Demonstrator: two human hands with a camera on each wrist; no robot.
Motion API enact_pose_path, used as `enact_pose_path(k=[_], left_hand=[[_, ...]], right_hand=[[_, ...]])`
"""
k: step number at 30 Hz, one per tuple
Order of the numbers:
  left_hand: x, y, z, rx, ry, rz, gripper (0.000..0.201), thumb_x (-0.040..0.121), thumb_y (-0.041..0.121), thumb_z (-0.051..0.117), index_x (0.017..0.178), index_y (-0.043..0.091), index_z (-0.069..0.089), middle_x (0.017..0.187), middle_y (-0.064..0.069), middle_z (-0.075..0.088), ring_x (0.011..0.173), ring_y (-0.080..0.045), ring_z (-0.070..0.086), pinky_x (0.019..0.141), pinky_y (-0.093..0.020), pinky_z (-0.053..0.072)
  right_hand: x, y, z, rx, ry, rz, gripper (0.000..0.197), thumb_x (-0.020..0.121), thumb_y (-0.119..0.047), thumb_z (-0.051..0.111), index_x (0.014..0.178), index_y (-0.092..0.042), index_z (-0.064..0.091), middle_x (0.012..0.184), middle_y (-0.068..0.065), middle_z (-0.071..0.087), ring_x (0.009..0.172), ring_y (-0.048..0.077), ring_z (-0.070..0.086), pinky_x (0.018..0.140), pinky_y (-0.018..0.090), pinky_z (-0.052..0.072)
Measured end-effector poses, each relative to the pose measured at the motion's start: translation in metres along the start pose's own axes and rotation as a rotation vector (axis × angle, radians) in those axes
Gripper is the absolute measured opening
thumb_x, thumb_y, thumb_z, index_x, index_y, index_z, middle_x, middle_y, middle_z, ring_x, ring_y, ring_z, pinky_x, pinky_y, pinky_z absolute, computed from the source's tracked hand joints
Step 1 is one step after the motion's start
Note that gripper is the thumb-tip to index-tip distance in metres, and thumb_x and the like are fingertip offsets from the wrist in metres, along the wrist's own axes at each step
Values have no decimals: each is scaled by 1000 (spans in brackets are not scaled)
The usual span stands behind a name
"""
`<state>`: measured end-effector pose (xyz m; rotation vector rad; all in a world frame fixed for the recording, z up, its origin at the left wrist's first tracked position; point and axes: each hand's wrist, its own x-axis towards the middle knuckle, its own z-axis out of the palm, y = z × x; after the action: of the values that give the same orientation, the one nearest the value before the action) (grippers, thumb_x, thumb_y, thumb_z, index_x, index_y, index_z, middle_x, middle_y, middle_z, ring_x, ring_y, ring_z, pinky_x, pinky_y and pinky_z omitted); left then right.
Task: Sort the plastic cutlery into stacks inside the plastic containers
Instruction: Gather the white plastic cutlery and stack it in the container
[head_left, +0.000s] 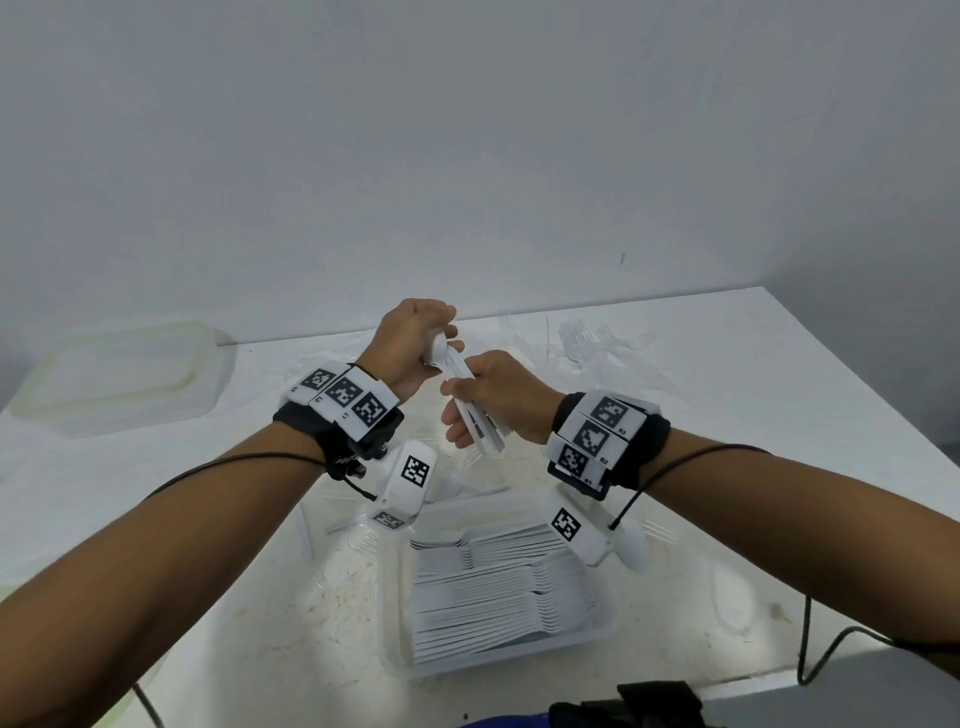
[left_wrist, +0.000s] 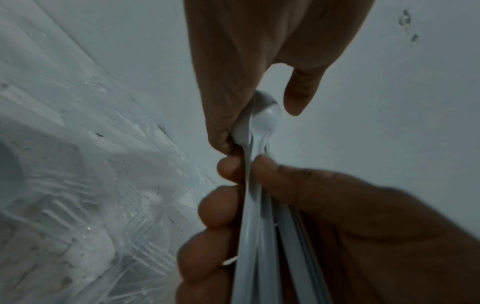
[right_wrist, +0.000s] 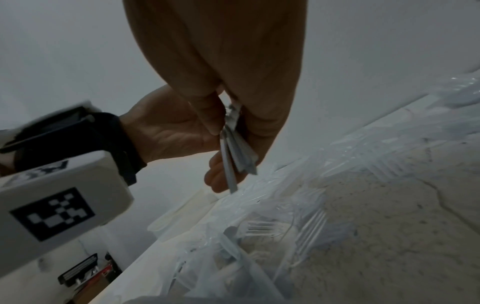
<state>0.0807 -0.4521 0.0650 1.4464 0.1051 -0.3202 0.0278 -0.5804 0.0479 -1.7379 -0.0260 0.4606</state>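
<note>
Leftmost, a translucent lid (head_left: 119, 371) lies at the bench's (head_left: 779, 415) far left edge, well apart from the hands. Above the bench's middle, the left hand (head_left: 410, 338) pinches the bowl ends of a bundle of white spoons (head_left: 470, 405), while the right hand (head_left: 493, 397) curls round their handles. Below them, near the front edge, an open plastic container (head_left: 397, 613) holds neat stacked white cutlery. Clear plastic forks (head_left: 587, 338) lie scattered toward the far right; bare bench spreads beyond them.
</note>
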Motion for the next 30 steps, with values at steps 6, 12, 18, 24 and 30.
enact_pose_path(k=[6, 12, 18, 24, 30], left_hand=[[-1, 2, -4, 38, -25, -41, 20, 99, 4, 43, 117, 9, 49, 92, -12, 56, 82, -25, 60, 71, -36, 50], [-1, 5, -5, 80, -9, -98, 13, 97, 4, 47, 108, 10, 49, 89, -9, 56, 83, -20, 57, 61, -32, 50], [-2, 4, -1, 128, -5, -136, 14, 99, 6, 43, 111, 10, 47, 91, -14, 58, 84, -23, 56, 68, -35, 48], [-2, 4, 5, 269, 17, -102, 17, 99, 12, 44, 116, 10, 46, 90, -9, 55, 79, -20, 55, 73, -34, 47], [-4, 6, 6, 313, -31, -89, 22, 97, 7, 41, 76, 14, 43, 80, -15, 45, 73, -25, 44, 66, -32, 35]], right_hand=[[4, 0, -3, -12, 7, 7, 15, 99, -8, 49, 108, 3, 53, 90, 24, 67, 74, 35, 69, 72, 45, 60], [3, -3, -4, 76, -23, 51, 17, 99, -6, 49, 112, 5, 51, 86, 26, 67, 74, 39, 68, 69, 44, 60], [3, -4, -1, -10, -29, 46, 22, 100, -6, 43, 117, 6, 46, 90, 29, 67, 73, 40, 67, 70, 47, 59], [3, -4, 4, -40, -31, 34, 16, 99, -5, 39, 114, 0, 43, 84, 27, 67, 68, 38, 67, 66, 45, 60], [1, -6, 0, -49, -42, 18, 15, 97, -2, 37, 107, 1, 47, 85, 28, 65, 68, 39, 68, 63, 41, 58]])
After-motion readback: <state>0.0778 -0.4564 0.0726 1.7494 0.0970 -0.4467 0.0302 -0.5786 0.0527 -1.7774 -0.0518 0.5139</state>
